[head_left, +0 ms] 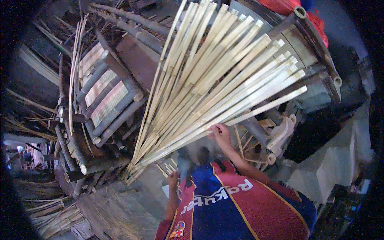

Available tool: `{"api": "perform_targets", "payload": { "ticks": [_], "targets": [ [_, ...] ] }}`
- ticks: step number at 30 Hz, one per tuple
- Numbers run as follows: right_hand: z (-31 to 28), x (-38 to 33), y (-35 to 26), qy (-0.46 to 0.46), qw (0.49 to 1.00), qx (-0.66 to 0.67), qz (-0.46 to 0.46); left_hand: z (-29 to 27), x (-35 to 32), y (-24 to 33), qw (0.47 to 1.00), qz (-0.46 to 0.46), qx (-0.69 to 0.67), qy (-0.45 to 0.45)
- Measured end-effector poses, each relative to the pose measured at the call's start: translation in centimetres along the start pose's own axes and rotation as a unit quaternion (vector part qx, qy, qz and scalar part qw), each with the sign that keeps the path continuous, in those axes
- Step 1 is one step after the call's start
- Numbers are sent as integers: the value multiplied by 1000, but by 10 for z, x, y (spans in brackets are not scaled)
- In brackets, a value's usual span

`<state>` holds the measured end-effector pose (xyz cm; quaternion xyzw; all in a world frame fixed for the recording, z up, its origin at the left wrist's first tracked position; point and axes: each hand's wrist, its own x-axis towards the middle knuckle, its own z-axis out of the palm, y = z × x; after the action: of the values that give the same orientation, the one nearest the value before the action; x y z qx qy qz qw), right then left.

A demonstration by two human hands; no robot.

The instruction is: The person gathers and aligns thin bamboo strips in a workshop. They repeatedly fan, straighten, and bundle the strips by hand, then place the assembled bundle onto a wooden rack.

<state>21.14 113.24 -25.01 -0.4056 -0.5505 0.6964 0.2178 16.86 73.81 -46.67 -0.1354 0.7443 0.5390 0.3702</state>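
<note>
A wide fan of pale split bamboo strips [208, 80] spreads from a narrow bunch at the lower left toward the upper right. My right hand [219, 133] is at the near edge of the fan, its fingers curled around the nearest strip [264, 107]. Lower and to the left, my left hand [173, 178] is closed at the bottom of several short pale sticks [167, 167], which stick up out of it. Its fingers are small in the picture, but they appear wrapped round the sticks.
Left of the fan stands a dark bamboo frame with slats [108, 96]. A bamboo pole rack [316, 44] supports the strips' far ends, with red cloth [320, 26] behind. More bamboo pieces [276, 140] lie right of my right arm; loose strips [60, 220] pile up lower left.
</note>
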Motion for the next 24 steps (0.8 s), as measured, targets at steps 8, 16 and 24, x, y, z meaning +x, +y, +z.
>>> {"api": "perform_targets", "payload": {
  "ticks": [8,16,24],
  "targets": [
    [15,7,0,-50,998,-40,17,-35,-24,-25,1000,-11,9,-18],
    [-1,9,20,-70,994,15,86,-36,-26,-28,994,35,85,-56],
    [-43,-17,29,29,991,27,129,-30,-23,-20,972,99,213,-31]
  ]
}}
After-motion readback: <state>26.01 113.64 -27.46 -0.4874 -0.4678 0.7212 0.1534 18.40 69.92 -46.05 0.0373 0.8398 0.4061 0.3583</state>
